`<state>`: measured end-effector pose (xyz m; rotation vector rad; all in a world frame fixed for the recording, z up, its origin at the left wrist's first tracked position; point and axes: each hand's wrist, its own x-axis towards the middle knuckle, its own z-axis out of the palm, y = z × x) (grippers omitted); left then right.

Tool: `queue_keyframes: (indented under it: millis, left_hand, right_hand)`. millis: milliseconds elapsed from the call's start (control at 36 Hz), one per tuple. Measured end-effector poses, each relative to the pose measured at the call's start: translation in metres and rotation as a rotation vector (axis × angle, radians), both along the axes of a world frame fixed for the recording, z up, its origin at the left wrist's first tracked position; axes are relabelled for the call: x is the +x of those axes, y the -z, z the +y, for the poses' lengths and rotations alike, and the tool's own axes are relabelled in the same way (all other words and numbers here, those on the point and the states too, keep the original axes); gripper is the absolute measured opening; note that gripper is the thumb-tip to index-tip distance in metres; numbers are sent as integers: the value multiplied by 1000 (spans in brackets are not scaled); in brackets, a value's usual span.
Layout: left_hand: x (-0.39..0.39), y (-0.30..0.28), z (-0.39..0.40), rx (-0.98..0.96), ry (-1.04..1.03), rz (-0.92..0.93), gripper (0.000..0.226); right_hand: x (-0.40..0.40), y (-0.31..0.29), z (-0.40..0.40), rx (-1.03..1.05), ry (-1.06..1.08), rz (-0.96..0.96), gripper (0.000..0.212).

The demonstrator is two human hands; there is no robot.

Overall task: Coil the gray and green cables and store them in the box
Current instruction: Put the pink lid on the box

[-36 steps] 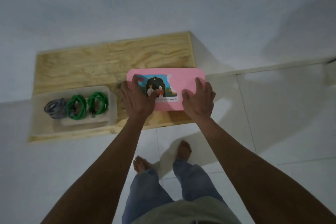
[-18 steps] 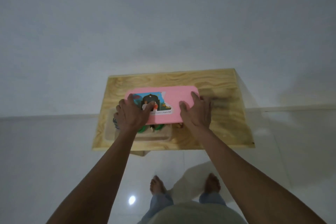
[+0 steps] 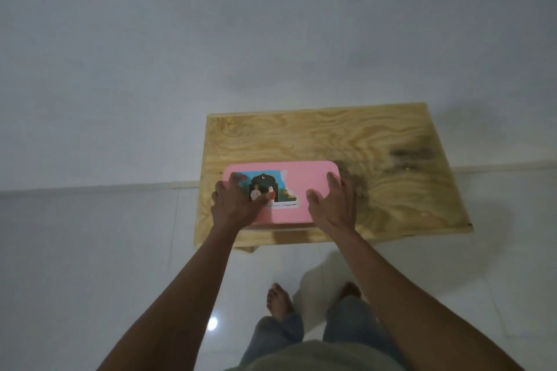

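Note:
A pink lid (image 3: 304,181) with a colourful sticker lies flat over the box near the front left of the wooden table (image 3: 391,159). My left hand (image 3: 235,205) grips the lid's left end, fingers over its edge and thumb on the sticker. My right hand (image 3: 334,205) holds the lid's right end the same way. The box underneath shows only as a thin pale strip (image 3: 280,227) below the lid's front edge. The gray and green cables are hidden under the lid.
The plywood table stands against a white wall, its right half bare with a dark stain (image 3: 410,156). White tiled floor (image 3: 90,250) lies below, with my bare feet (image 3: 278,301) and jeans close to the table's front edge.
I carried the pink lid leftward from beside the open box and set it over the box. The coiled cables, visible a second ago, are now covered. The camera view shifted.

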<state>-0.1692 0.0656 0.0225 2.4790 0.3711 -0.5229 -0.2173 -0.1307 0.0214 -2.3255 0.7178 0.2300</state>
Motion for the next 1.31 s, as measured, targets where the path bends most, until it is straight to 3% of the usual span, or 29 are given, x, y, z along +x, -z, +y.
queue_keyframes:
  millis: [500,722,861,1000,1306]
  left_hand:
    - [-29,25,4,-104,-9,-173,100]
    - [-28,46,12,96,265,-305,103]
    - [-34,65,6,210,252,-439,85]
    - [-34,74,6,198,235,-555,82]
    - [-43,64,1,216,78,-519,77]
  right_hand:
    - [-22,23,-1,-10,-72,-29,78]
    - [-25,48,-4,-245,-225,-197,68]
    - [-26,64,-1,-345,-204,-291,64]
    - [-27,73,1,-389,-165,-341,62]
    - [-29,68,-6,-209,-158,-332,63]
